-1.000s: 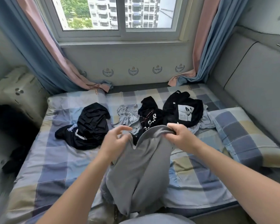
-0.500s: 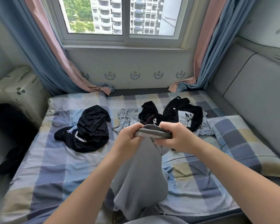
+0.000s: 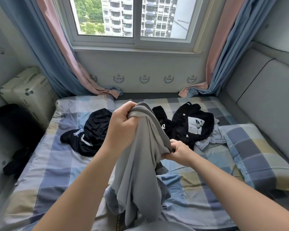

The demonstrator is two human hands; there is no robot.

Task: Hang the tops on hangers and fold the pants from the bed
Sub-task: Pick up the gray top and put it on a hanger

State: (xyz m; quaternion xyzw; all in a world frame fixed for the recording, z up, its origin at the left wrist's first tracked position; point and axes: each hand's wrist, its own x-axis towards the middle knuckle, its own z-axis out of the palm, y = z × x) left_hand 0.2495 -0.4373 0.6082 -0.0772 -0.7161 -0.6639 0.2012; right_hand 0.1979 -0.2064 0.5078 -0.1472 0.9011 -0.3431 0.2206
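Suitcase (image 3: 28, 90), cream and hard-shelled, stands at the far left beside the bed (image 3: 45, 172), whose checked sheet carries the clothes. On the sheet's left half lies a crumpled black garment (image 3: 93, 130) with white script.

Just right of it the left hand (image 3: 123, 129) is held up above the mattress, fingers curled tight round the ribbed top edge of a grey garment (image 3: 138, 172). The cloth hangs from that fist down to the near edge of the bed, where its lower end bunches. Lower and to the right, the right hand (image 3: 177, 151) pinches a fold of the same grey cloth, fingers closed on it.

Behind the hands a black top (image 3: 160, 115) with white lettering touches a black T-shirt (image 3: 195, 125) with a white square print, which lies over a pale blue garment (image 3: 212, 140). A checked pillow (image 3: 250, 152) rests at the right.
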